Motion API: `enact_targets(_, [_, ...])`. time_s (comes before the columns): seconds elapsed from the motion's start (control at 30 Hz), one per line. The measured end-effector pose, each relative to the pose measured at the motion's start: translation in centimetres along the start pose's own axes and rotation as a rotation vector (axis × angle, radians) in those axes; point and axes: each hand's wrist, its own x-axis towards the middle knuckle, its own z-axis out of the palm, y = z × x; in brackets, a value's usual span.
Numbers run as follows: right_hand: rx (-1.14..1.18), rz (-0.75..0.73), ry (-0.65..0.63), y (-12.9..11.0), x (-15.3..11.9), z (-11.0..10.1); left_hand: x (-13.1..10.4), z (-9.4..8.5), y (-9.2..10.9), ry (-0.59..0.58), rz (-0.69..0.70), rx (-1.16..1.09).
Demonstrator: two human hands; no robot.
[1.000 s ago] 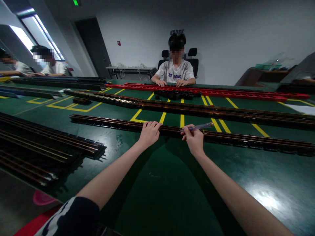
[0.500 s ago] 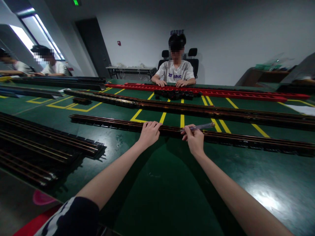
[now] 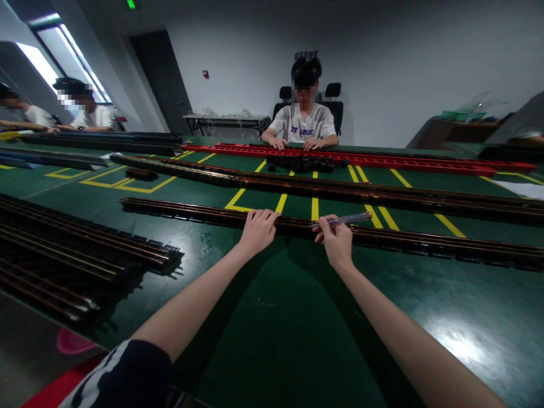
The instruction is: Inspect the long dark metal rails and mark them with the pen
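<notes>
A long black rail [image 3: 204,215] with copper-coloured strips along it lies across the table before me. My left hand [image 3: 258,231] grips this rail near its middle, its fingers curled over the far edge. To the right, my right hand [image 3: 336,241] is closed round a slim screwdriver [image 3: 349,219] with a clear handle. The handle's end points right, and the tip points left, down at the rail between my hands. Whether the tip touches the rail I cannot tell.
The green table [image 3: 272,317] bears yellow tape lines. More strip-lined rails [image 3: 80,238] lie at left, and others [image 3: 374,195] lie beyond mine. Farther back are a red ladder-like frame [image 3: 446,163] and a heap of black parts [image 3: 304,164]. A co-worker [image 3: 302,124] sits opposite.
</notes>
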Motion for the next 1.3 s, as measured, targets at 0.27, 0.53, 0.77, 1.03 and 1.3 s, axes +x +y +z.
enact_targets(0.27, [0.004, 0.015, 0.019, 0.00, 0.10, 0.16, -0.02, 0.17, -0.07, 0.019, 0.009, 0.020])
enact_targets(0.53, [0.009, 0.012, 0.006, -0.15, 0.03, 0.11, 0.00, 0.21, -0.13, 0.012, 0.006, 0.006])
enact_targets(0.77, [-0.009, 0.009, 0.026, -0.26, -0.05, 0.09, -0.03, 0.31, -0.20, 0.016, 0.010, 0.009])
enact_targets(1.03, [-0.013, 0.008, 0.104, -0.29, -0.11, 0.05, 0.01, 0.04, -0.09, -0.004, -0.002, -0.001])
enact_targets(1.3, [0.000, 0.012, 0.121, -0.07, 0.12, 0.05, 0.01, 0.20, -0.03, -0.004, -0.002, 0.037])
